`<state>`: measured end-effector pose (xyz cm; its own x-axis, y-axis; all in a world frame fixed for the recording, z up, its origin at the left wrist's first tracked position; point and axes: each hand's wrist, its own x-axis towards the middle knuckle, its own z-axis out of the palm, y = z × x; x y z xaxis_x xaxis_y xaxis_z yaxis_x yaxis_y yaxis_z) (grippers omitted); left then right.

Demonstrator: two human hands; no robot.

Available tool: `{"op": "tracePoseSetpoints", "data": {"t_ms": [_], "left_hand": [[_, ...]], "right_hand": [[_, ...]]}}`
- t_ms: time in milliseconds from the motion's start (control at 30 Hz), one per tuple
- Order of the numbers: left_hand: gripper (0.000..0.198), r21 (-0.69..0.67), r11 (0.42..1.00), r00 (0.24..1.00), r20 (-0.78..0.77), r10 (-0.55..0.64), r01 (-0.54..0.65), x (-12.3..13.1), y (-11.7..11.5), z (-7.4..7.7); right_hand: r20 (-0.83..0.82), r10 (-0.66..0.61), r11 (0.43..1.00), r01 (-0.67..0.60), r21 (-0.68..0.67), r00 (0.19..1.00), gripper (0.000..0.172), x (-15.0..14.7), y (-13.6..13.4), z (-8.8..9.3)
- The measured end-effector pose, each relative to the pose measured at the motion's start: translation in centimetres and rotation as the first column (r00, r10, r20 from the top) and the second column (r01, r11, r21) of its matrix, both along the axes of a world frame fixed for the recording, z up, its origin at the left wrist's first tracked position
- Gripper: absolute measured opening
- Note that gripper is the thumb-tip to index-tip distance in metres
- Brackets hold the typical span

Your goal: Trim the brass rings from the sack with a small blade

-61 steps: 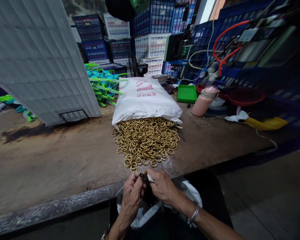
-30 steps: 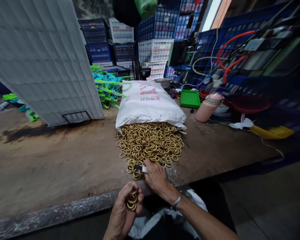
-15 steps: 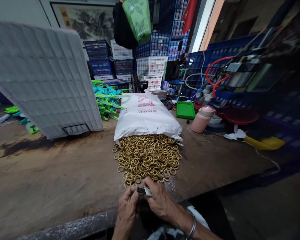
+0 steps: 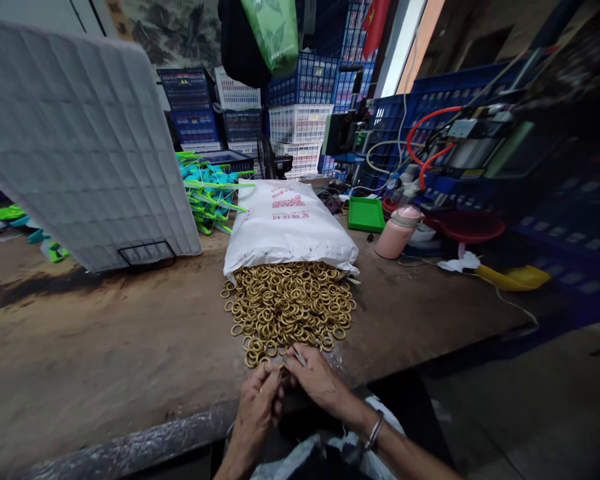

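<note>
A heap of brass-coloured rings (image 4: pixel 289 307) spills from the open mouth of a white printed sack (image 4: pixel 289 223) lying on the brown workbench (image 4: pixel 105 347). Both of my hands meet at the bench's near edge, just below the heap. My left hand (image 4: pixel 258 408) is closed with its fingers curled round some rings. My right hand (image 4: pixel 316 381) pinches a small dark tool with a pale tip (image 4: pixel 299 357) and touches the left hand's fingertips. A metal bangle (image 4: pixel 375 431) sits on my right wrist. A white plastic bag (image 4: pixel 300 460) hangs below the hands.
A grey quilted panel (image 4: pixel 80 147) leans at the left. Green and teal plastic parts (image 4: pixel 210 190) lie behind it. A green tray (image 4: pixel 366 215), a pink bottle (image 4: pixel 397 233), a red bowl (image 4: pixel 473 227) and a yellow scoop (image 4: pixel 513 277) stand at the right. Stacked crates (image 4: pixel 300 120) fill the back.
One second ago my right hand reached into the rings while my left held a bunch apart. Both hands have since come together at the bench edge. The view shifted slightly.
</note>
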<state>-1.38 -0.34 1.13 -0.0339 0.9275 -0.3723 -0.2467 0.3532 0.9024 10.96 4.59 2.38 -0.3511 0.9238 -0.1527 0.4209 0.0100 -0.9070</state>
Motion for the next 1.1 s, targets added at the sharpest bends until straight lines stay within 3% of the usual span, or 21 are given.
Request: {"op": "tracePoseSetpoints", "data": {"t_ms": [200, 433, 567, 733, 967, 1100], "left_hand": [[0.037, -0.029, 0.999, 0.997, 0.068, -0.031, 0.033, 0.0, -0.3, 0.6], [0.034, -0.012, 1.000, 0.993, 0.115, -0.002, 0.003, 0.1, -0.6, 1.1], [0.031, 0.000, 1.000, 0.988, 0.153, 0.013, -0.013, 0.1, -0.6, 1.4], [0.035, -0.034, 0.999, 0.986, 0.159, 0.041, -0.036, 0.1, -0.4, 1.5], [0.033, 0.028, 0.999, 0.998, 0.057, 0.016, -0.017, -0.1, -0.6, 0.8], [0.033, -0.002, 0.999, 0.996, 0.081, 0.035, -0.035, -0.3, -1.5, 0.9]], "right_hand": [[0.187, 0.043, 0.972, -0.084, 0.218, 0.981, 0.021, 0.2, -0.3, 1.2], [0.244, 0.023, 0.966, -0.085, 0.245, 0.970, 0.012, 0.6, 0.0, 0.6], [0.375, 0.056, 0.950, -0.165, 0.264, 0.925, 0.028, 1.0, -0.3, -0.1], [0.462, 0.147, 0.919, -0.293, 0.262, 0.875, 0.026, 0.9, -1.0, -0.1], [0.535, 0.183, 0.907, -0.351, 0.231, 0.825, 0.030, 0.6, -1.1, 0.3], [0.615, 0.163, 0.909, -0.359, 0.210, 0.772, 0.028, 0.6, -1.0, 0.1]]}}
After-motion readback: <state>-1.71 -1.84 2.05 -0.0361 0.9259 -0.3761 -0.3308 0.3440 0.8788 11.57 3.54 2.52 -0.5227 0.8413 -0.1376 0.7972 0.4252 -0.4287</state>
